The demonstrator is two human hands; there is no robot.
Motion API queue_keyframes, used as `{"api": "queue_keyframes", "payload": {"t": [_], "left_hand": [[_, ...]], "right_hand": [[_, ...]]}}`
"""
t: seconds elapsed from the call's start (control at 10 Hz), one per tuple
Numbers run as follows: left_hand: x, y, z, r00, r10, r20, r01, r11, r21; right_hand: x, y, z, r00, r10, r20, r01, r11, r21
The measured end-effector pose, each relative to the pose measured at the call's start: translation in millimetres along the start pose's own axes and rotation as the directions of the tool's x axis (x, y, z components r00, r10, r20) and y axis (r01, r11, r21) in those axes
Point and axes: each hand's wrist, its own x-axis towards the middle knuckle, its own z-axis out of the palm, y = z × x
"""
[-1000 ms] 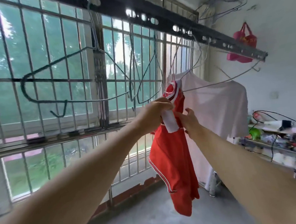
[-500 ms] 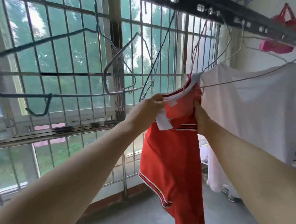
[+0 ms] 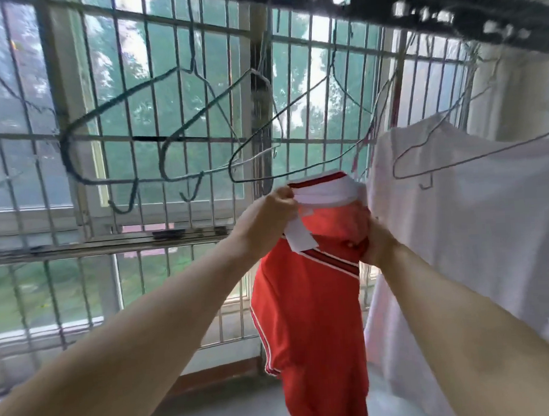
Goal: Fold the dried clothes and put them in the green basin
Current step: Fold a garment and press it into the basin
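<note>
Lowered since half a second ago, the red shirt [image 3: 306, 301] now has its collar [image 3: 323, 189] just under an empty wire hanger [image 3: 232, 170]. The left hand [image 3: 267, 221] pinches the collar. The shirt hangs long-axis down between both hands. The right hand [image 3: 378, 245] curls its fingers into the chest cloth. A white shirt [image 3: 474, 229] hangs to the right, the concrete floor [image 3: 239, 410] lies below, and the green basin is out of view.

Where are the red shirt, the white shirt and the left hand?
red shirt [image 3: 307, 317]: head view, middle of its body panel.
white shirt [image 3: 478, 229]: head view, bare cloth of its upper body.
left hand [image 3: 267, 221]: head view, back of the hand.
</note>
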Motion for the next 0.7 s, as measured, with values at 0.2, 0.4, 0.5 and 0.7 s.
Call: {"api": "queue_keyframes", "payload": {"t": [0.2,0.4,0.5,0.7], "left_hand": [[-4.2,-28.7,-10.0,0.994,-0.108,0.029,0.108,0.994,-0.016],[-30.2,-72.6,-32.4,0.957,-0.27,0.105,0.287,0.93,-0.23],[-48.9,-91.0,-45.0,0.934,-0.336,0.119,0.356,0.872,-0.337],[-83.2,-121.5,-83.4,0.934,-0.328,0.139,0.356,0.888,-0.292]], "right_hand": [[-1.5,37.0,15.3,0.967,-0.106,-0.233,-0.013,0.888,-0.46],[-13.9,82.5,19.7,0.965,-0.137,-0.223,-0.186,0.245,-0.952],[-19.6,112.6,32.7,0.967,-0.156,-0.202,-0.204,0.003,-0.979],[-25.8,153.9,85.7,0.959,-0.215,0.186,0.194,0.017,-0.981]]}}
